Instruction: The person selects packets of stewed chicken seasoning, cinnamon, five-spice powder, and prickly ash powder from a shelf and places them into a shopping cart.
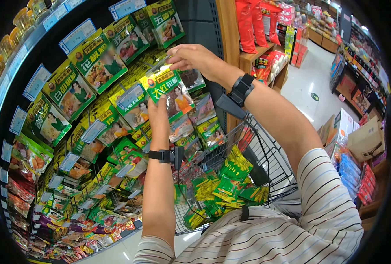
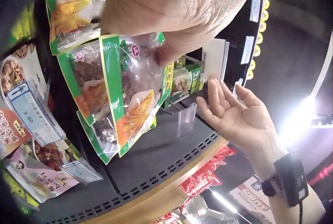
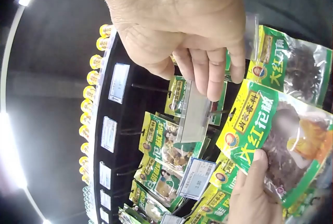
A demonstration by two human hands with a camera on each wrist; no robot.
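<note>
My left hand (image 1: 159, 115) grips a green and yellow bag of dried red peppercorns (image 1: 177, 100), its thumb lying across the front. In the right wrist view the top of this bag (image 3: 291, 148) is close by the end of a metal hook. My right hand (image 1: 194, 58) is above it with fingers extended and slightly bent. Its fingertips are right at a clear price-tag holder (image 3: 195, 117) that flips up from the hook. Similar peppercorn bags (image 3: 297, 68) hang just behind the held one.
Rows of hanging seasoning bags (image 1: 74, 94) with blue price tags (image 1: 77, 35) fill the shelf. A wire cart (image 1: 281, 176) beside me holds several green and yellow bags (image 1: 230, 176). A wooden post (image 1: 229, 31) borders the shelf; an aisle (image 1: 310, 83) runs to the right.
</note>
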